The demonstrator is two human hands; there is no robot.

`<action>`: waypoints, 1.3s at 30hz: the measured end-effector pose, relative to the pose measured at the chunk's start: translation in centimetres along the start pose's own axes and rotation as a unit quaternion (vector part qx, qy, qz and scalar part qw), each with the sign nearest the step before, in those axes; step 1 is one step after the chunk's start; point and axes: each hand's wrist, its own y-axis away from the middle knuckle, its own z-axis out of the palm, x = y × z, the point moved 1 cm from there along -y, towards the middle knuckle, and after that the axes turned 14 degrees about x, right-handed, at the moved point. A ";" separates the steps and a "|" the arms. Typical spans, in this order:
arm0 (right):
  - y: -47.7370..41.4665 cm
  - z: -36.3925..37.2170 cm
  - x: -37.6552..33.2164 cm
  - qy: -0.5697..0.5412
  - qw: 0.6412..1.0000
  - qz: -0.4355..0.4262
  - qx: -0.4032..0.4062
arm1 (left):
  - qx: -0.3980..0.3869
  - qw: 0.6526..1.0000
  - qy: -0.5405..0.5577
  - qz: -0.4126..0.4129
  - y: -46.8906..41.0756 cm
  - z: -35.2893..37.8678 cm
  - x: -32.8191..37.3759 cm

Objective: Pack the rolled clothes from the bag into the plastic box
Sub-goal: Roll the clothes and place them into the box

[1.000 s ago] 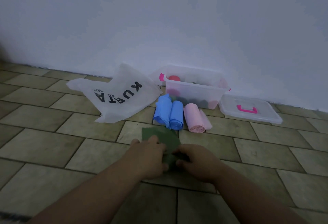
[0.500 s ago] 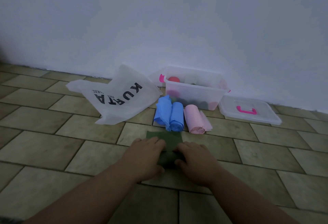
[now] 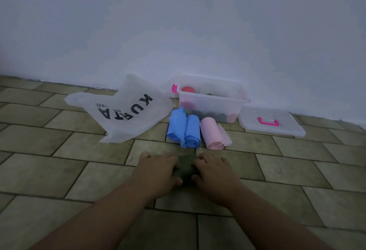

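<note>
Hands pressing a dark green cloth roll on the tiled floor, low in the centre of the frame.

Head view: left hand [image 3: 158, 170] and right hand [image 3: 213, 172] are curling over either end of the green roll [image 3: 185, 167], gripping it, likely to keep the soft fabric tight. Above it, two blue rolls [image 3: 184, 130] and a pink roll [image 3: 213, 136] are lying side by side awaiting packing. Behind them the clear plastic box [image 3: 212, 101] is sitting open and partly filled, its lid [image 3: 270, 124] lying at right, the limp white bag [image 3: 124, 111] at left.
</note>
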 end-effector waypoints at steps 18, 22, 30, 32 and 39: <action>-4.3 -1.0 -2.4 0.079 0.985 0.062 -0.137 | -0.006 0.682 0.554 -0.477 0.6 0.0 3.4; -3.8 -1.0 -2.6 -0.070 0.964 0.169 -0.191 | -0.009 0.654 0.564 -0.504 -0.5 0.0 3.3; -0.2 -1.1 -2.3 -0.396 0.848 0.334 -0.113 | -0.023 0.606 0.625 -0.492 -0.9 0.5 2.8; -0.1 -1.1 -1.8 -0.499 0.767 0.392 -0.096 | -0.036 0.578 0.660 -0.479 -1.4 0.3 3.3; -4.5 -4.3 2.0 -0.601 0.678 0.418 -0.065 | 0.007 0.777 0.528 -0.344 -8.0 -1.9 4.3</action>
